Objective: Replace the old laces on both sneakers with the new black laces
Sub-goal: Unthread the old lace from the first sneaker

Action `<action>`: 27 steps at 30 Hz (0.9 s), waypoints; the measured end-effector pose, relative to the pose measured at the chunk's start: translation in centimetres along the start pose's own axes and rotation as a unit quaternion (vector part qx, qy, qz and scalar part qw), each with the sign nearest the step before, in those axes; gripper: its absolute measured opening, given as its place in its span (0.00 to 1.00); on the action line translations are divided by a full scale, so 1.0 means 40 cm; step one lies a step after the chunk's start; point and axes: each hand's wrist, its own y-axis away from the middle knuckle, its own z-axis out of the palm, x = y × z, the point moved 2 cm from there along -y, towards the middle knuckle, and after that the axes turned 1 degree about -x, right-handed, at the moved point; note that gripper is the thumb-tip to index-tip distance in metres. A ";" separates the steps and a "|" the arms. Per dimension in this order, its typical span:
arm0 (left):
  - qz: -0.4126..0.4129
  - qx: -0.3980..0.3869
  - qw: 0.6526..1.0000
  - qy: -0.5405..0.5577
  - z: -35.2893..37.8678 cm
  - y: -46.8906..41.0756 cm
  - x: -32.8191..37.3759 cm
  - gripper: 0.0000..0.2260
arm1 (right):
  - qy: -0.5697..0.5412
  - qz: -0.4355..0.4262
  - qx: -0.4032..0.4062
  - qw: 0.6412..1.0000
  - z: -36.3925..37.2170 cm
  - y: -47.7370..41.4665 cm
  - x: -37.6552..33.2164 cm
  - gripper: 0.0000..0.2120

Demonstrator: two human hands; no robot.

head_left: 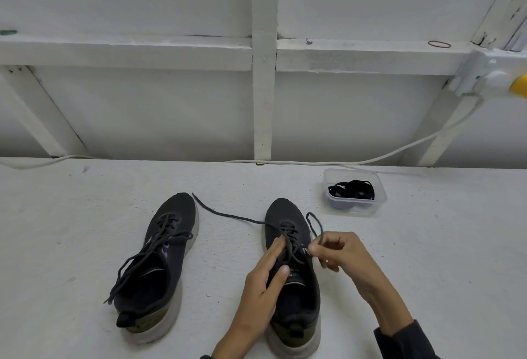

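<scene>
Left hand [265,273] presses straight-fingered on the sneaker [288,213], right hand [342,253] pinches the old lace [231,216] beside the eyelets: limp, light cord, best gripped close and drawn gently.

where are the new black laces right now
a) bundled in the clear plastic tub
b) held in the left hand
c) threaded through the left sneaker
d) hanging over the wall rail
a, the new black laces lie bundled inside the clear plastic tub.

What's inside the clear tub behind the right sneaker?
A tangled bundle of black laces lies in the clear tub. The bundle hides whatever may lie under it; how many laces it holds cannot be told.
</scene>
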 end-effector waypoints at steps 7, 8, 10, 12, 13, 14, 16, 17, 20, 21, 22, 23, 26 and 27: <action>-0.006 0.002 1.000 0.011 0.000 0.002 0.000 0.21 | -0.141 -0.014 0.179 0.974 -0.044 -0.022 0.008 0.07; -0.006 0.003 1.000 0.011 0.000 0.002 0.000 0.21 | -0.121 -0.007 0.148 0.981 -0.043 -0.019 0.007 0.08; -0.007 0.003 1.000 0.008 0.001 0.001 -0.001 0.21 | -0.066 0.009 0.054 0.996 -0.031 -0.009 0.010 0.10; -0.007 0.004 1.000 0.007 0.000 0.002 -0.002 0.21 | -0.012 0.022 -0.038 0.999 -0.012 0.006 0.017 0.10; -0.007 0.005 1.000 0.005 0.000 0.002 0.000 0.21 | 0.003 0.020 -0.062 0.998 -0.003 0.012 0.021 0.10; -0.006 0.005 1.000 0.003 0.000 0.002 0.001 0.21 | 0.008 0.015 -0.065 0.998 0.003 0.015 0.025 0.09; -0.005 0.004 1.000 0.002 -0.001 0.002 0.005 0.21 | 0.003 0.002 -0.040 0.999 0.008 0.017 0.026 0.09; -0.007 0.003 1.000 0.002 -0.001 0.002 0.007 0.21 | 0.000 -0.005 -0.030 1.000 0.012 0.017 0.025 0.10; -0.009 0.003 1.000 0.006 -0.002 0.003 0.010 0.22 | 0.001 -0.007 -0.043 0.999 0.038 0.024 0.029 0.10; -0.009 0.002 1.000 0.007 -0.002 0.003 0.010 0.22 | 0.002 -0.001 -0.045 0.999 0.048 0.026 0.032 0.11; -0.010 0.002 1.000 0.007 -0.001 0.003 0.011 0.21 | 0.004 0.007 -0.040 0.999 0.057 0.028 0.035 0.12; -0.012 0.002 1.000 0.007 0.000 0.004 0.012 0.21 | 0.005 0.011 -0.030 0.999 0.062 0.029 0.035 0.12; -0.014 0.004 1.000 0.010 0.000 0.005 0.014 0.21 | -0.024 0.010 0.010 1.000 0.061 0.026 0.033 0.14; -0.014 0.004 1.000 0.010 0.000 0.005 0.014 0.21 | -0.037 0.008 0.031 0.999 0.055 0.024 0.032 0.15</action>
